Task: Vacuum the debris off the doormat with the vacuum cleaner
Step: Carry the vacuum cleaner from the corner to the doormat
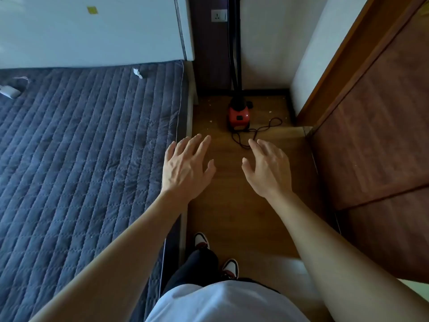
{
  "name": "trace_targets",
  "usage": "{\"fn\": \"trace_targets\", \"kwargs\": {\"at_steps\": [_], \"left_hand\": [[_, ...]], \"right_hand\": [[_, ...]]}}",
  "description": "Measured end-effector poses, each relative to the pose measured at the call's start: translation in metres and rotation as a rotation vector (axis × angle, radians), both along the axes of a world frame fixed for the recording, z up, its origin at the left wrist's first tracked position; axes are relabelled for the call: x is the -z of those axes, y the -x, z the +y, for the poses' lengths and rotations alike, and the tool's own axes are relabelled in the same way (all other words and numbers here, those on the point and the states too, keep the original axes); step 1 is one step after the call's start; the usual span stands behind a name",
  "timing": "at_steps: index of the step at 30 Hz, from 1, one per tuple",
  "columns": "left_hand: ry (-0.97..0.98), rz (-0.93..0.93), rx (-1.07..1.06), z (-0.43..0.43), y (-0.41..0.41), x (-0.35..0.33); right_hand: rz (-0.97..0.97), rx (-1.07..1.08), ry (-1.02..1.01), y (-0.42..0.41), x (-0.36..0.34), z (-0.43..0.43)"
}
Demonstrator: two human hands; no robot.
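Person stands on a narrow strip of floor [232, 205], bed [81, 147] to the left, door [371, 135] to the right; shoes [201, 240] point forward. Left hand [185, 167] and right hand [267, 169] are both held out ahead, fingers spread and relaxed, holding nothing.

Beyond the fingertips a loose cord [255, 131] lies looped on the floor. Just past it sits the vacuum [239, 116], red body near the far wall, with a dark tube [235, 54] rising upright from it. Pale specks [211, 121] dot the floor nearby. A socket [219, 15] sits higher on the wall; whether the cord is plugged in cannot be told. No doormat in view.

Risks, as judged:
- The cord loops lie in the walking path, so a foot could snag them and tip the vacuum.
- Pulling the body first could topple the upright tube.
- The aisle is tight, so turning with the vacuum could knock the bed edge or door.
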State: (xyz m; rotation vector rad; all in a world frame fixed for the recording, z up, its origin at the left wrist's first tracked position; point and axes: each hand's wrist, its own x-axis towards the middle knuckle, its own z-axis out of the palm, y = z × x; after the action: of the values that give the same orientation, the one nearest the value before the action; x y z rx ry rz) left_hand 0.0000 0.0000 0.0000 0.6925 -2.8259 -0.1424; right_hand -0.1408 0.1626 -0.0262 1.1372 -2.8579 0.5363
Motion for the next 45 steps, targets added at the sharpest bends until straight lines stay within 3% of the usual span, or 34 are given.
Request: {"fn": "trace_targets", "kwargs": {"at_steps": [10,26,34,45], "left_hand": [[-0.012,0.004,-0.001,-0.042,0.068,0.011],[-0.112,0.006,0.024,-0.209,0.253,0.013],[-0.122,-0.023,0.094,-0.24,0.342,0.017],[-0.123,-0.046,0.08,-0.25,0.532,0.032]], "right_hand": [[-0.008,0.029,-0.029,0.063,0.009,-0.034],[0.034,0.101,-0.086,0.241,0.002,-0.187],[-0.018,0.156,-0.111,0.312,0.015,-0.209],[-0.052,0.161,-0.096,0.502,0.028,-0.222]]}}
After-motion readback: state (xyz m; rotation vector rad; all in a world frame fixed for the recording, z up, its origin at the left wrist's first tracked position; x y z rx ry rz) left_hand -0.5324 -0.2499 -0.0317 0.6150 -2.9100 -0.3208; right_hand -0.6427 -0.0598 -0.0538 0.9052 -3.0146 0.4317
